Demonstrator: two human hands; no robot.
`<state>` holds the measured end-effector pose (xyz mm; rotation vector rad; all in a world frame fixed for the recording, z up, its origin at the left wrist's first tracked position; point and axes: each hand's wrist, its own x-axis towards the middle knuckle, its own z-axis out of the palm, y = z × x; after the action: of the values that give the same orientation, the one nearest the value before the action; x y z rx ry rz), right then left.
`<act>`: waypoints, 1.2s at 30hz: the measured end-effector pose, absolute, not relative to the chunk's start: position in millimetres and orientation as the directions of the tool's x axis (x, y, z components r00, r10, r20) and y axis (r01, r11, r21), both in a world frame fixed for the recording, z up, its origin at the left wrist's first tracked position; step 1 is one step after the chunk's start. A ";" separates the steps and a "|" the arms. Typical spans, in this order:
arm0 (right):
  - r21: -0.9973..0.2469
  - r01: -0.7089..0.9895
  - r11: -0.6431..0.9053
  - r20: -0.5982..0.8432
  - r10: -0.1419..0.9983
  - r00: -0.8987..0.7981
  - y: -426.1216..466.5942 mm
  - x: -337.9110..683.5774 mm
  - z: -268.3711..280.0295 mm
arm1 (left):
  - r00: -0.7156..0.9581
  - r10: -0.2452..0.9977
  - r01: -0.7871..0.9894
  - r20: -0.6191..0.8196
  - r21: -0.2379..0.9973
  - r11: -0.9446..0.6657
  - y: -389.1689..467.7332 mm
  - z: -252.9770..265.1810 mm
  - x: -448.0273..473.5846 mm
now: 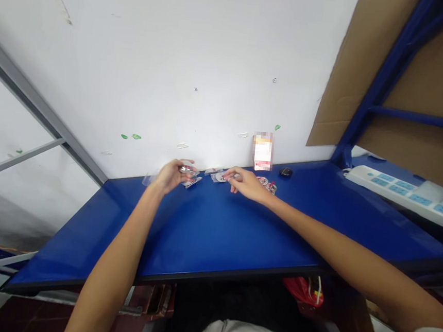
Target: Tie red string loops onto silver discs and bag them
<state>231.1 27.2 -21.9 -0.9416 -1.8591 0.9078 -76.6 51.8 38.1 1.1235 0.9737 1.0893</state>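
Note:
At the back of the blue table, my left hand closes its fingers around a small, shiny round metallic piece. Just below those fingers lies a small clear packet with red and white contents. My right hand is in a pinch to the right; whatever is between the fingertips is too small to make out. Beside its fingertips is a flat packet with a pale round disc. Behind, another small packet rests near the wall. More red and silver pieces lie past my right hand, partly hidden by it.
The blue table meets a white wall. A blurred-out card leans there, with a black mouse-like object nearby. A white power strip lies at right by a blue metal frame. Clear plastic sits left.

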 end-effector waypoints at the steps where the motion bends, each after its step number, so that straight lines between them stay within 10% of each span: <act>1: -0.803 0.301 0.515 0.388 0.834 -0.393 22.8 228.6 -23.2 | 0.275 0.959 -0.138 -0.061 0.985 0.102 47.6 31.5 -60.4; 7: -0.468 0.473 0.746 0.596 0.662 -0.454 3.4 217.3 -24.3 | 0.397 0.917 -0.109 -0.033 0.991 0.082 24.6 -4.5 -0.4; 22: -0.514 0.487 0.706 0.641 0.694 -0.329 29.5 241.7 -12.9 | 0.490 0.855 -0.193 -0.168 0.936 0.294 21.9 -5.4 2.7; 36: -0.179 0.865 0.469 0.017 0.881 -0.473 51.0 317.1 30.7 | 0.433 0.885 -0.059 -0.172 0.974 0.218 21.7 -11.8 1.9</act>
<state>317.1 51.0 30.7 -1.5507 -2.5988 0.2211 1.9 21.7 -11.8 1.1646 0.9002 0.7924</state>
